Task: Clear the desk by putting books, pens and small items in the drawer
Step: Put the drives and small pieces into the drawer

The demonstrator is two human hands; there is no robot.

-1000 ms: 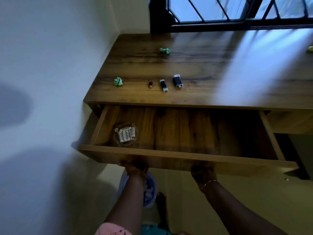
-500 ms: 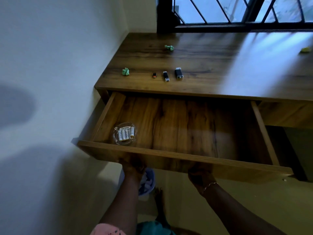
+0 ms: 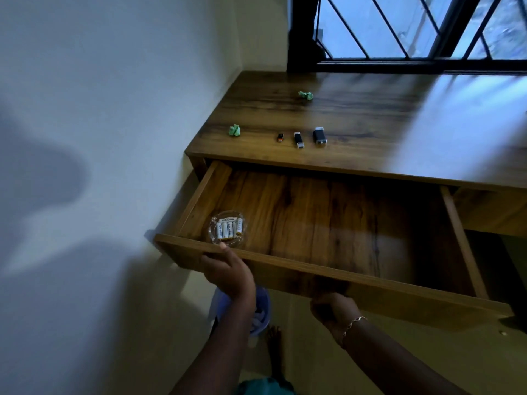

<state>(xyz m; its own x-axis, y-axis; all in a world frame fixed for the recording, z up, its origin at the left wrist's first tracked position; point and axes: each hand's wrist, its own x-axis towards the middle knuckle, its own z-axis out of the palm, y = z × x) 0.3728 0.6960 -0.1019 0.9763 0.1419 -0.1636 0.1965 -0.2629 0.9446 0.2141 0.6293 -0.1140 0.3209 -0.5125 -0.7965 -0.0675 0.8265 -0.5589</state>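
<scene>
L hand [image 3: 228, 270] grip is clasping drawer [image 3: 370, 283] front; R hand [image 3: 332, 309] is curling beneath, hold unclear; three small dark items [image 3: 298, 139] are lying on worktop [image 3: 370, 124] behind drawer, long axes pointing away; L seeming nearer.

Two green paper wads [image 3: 235, 130], three dark sticks [image 3: 298, 140], four batteries [image 3: 228, 230], one dish [image 3: 213, 223]

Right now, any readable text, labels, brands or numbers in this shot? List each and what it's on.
"Heybright" (my best reading, the letters are soft): printed along the white batteries in the glass dish inside the open drawer.
Small marks at the end of the rightmost battery: too small to read.
Three small dark sticks on the desk: no text can be made out.
</scene>
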